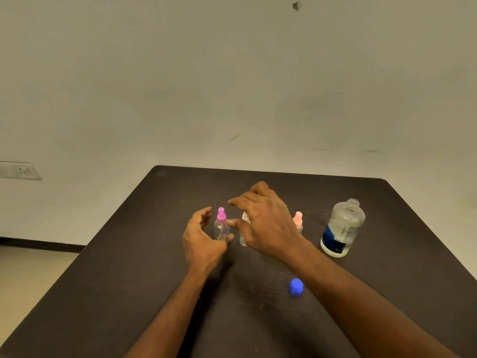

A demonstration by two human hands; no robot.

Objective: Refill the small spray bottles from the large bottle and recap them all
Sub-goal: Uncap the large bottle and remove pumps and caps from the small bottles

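Three small clear spray bottles stand in a row mid-table. The left one has a magenta spray top. My left hand curves loosely beside it, fingers spread, thumb near its base. The middle bottle with a white top is mostly hidden behind my right hand, which hovers over it with fingers spread and grips nothing. The right bottle has a pale pink top. The large clear bottle with a blue label stands uncapped at the right. Its blue cap lies on the table nearer me.
The dark table has its far edge against a pale wall. A wall socket sits at the far left. Floor shows beyond the table's left edge.
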